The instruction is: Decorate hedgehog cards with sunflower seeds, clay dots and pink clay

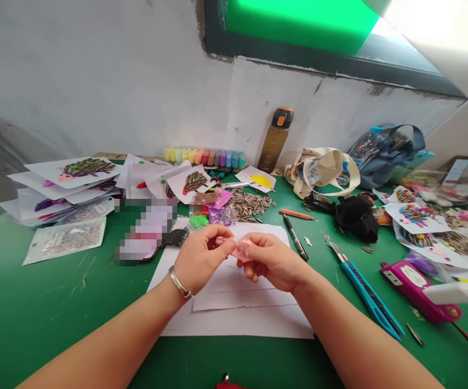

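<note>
A small pink lump [240, 249], partly hidden, sits pinched between left hand [201, 260] and right hand [273, 260] above the white paper [238, 321] near the green table [35, 319] front edge.

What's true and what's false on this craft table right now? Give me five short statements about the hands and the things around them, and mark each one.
1. The left hand and the right hand pinch one small pink piece between them. True.
2. A silver bracelet sits on the left wrist. True.
3. The blue utility knife lies left of the hands. False: it lies to their right.
4. The brown bottle lies flat. False: it stands against the wall.
5. White paper sheets lie under the hands on the green table. True.
</note>
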The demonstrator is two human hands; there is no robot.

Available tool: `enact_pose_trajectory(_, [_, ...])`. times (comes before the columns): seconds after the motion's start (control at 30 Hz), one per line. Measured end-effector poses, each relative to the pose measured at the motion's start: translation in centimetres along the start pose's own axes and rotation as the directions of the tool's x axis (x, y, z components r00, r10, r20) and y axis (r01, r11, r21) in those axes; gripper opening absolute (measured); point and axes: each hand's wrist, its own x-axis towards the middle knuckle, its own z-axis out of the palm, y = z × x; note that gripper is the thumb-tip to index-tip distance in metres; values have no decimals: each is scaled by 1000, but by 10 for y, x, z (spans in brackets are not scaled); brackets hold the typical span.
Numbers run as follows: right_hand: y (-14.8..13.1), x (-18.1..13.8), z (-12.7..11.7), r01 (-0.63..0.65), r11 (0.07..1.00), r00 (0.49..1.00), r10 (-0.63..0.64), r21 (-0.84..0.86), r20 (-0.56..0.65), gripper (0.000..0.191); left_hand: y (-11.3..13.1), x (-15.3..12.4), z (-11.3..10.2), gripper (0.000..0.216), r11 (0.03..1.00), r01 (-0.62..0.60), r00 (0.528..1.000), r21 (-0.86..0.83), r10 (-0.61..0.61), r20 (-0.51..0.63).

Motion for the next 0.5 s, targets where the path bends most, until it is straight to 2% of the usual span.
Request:
enact_pose_trajectory(0.23, [3, 2, 0, 16, 1000, 1000, -16, -19, 3, 26, -2, -4, 5, 21, 999, -36, 999, 40, 36, -2])
enact_pose_trajectory(0.37, [0, 1, -4, -11, 1000, 1000, 11, -2, 17, 22, -4, 0, -1, 20, 1000, -23, 998, 10, 24, -52])
enact_pose_trajectory(0.5, [-6, -2, -10, -19, 999, 1000, 20, 42, -5, 26, -6, 6, -10, 23, 998, 14, 994, -61, -20, -103])
